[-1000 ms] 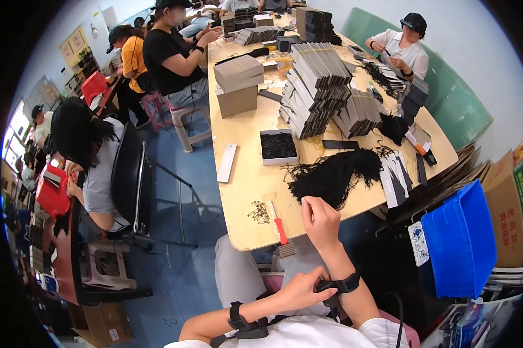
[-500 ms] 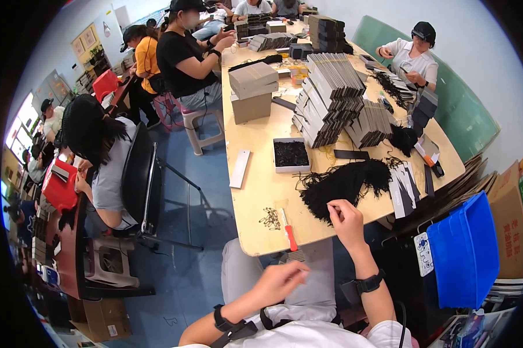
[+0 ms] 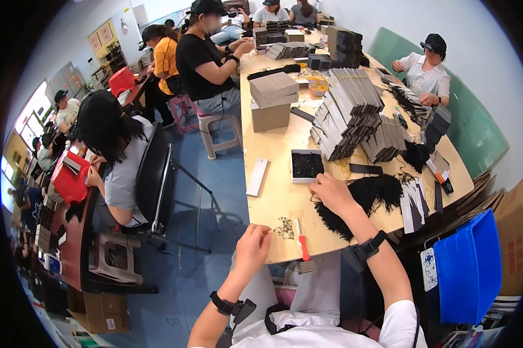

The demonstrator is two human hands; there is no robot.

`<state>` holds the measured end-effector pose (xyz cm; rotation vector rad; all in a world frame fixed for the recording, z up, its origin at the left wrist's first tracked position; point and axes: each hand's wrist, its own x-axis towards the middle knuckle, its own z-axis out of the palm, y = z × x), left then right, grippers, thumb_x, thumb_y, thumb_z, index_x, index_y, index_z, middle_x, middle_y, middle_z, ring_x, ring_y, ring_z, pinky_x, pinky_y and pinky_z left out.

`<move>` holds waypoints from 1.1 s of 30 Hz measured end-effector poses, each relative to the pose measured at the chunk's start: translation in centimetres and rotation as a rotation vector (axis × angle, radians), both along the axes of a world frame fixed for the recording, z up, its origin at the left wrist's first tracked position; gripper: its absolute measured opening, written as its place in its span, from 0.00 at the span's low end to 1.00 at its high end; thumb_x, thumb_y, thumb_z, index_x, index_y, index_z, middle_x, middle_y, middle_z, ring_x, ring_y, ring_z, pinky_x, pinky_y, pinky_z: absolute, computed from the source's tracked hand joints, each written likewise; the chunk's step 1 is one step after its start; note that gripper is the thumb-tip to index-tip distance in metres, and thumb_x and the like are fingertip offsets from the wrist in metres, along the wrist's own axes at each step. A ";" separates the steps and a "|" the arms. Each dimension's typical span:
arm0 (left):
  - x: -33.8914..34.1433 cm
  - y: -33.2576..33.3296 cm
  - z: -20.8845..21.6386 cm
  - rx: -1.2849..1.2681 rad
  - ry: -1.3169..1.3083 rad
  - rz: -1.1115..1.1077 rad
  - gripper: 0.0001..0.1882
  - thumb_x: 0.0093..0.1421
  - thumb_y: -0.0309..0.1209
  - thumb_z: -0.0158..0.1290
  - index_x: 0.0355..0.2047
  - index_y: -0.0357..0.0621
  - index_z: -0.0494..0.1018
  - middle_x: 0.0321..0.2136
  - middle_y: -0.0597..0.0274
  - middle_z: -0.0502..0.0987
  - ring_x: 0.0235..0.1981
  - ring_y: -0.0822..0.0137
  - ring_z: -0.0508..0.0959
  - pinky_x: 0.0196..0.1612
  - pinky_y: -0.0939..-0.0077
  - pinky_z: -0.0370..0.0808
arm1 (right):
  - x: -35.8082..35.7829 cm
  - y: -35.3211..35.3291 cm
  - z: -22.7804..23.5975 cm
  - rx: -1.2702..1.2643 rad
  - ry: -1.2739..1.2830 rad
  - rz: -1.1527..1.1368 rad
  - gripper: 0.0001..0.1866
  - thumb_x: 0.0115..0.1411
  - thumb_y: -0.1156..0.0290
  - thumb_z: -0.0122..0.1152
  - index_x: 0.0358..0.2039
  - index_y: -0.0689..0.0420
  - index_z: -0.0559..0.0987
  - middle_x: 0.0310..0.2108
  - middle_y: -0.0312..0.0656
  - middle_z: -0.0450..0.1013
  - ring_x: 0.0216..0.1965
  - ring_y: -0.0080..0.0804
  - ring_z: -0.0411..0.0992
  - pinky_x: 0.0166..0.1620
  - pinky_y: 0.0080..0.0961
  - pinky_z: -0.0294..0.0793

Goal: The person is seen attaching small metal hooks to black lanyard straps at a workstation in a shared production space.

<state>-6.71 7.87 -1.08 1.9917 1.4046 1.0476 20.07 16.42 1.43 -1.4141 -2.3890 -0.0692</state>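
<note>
My right hand (image 3: 333, 193) is over the table by the near right corner of a white box (image 3: 302, 180) holding small black pieces. Its fingers are pinched together, and whatever is in them is too small to tell. Beside and under that wrist lies a thick bundle of black cords (image 3: 372, 194) with frayed ends. My left hand (image 3: 253, 248) is at the table's front left edge, fingers curled together, their contents hidden. Right of it lie a small heap of thin bronze-coloured loops (image 3: 284, 228) and a slim tool with a red handle (image 3: 304, 248).
Stacked grey card bundles (image 3: 345, 113) rise behind the box. A pale strip (image 3: 257, 177) lies at left, and black-and-white tags (image 3: 413, 203) at right. A blue bin (image 3: 467, 267) stands right of the table (image 3: 273, 200). Several people work around, one at the table's far right (image 3: 425, 75).
My right hand has moved from the near end of the cord bundle up and left to the box. My left hand has risen from above my lap to the table's edge.
</note>
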 end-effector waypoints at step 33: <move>2.4 -5.3 3.3 -0.172 -0.329 0.024 0.08 0.57 0.19 0.55 0.36 0.34 0.69 0.31 0.57 0.77 0.34 0.71 0.79 0.37 0.78 0.79 | -9.2 -15.0 1.4 -0.742 1.529 -0.007 0.13 0.61 0.79 0.51 0.46 0.60 0.68 0.28 0.34 0.69 0.29 0.15 0.66 0.31 0.12 0.65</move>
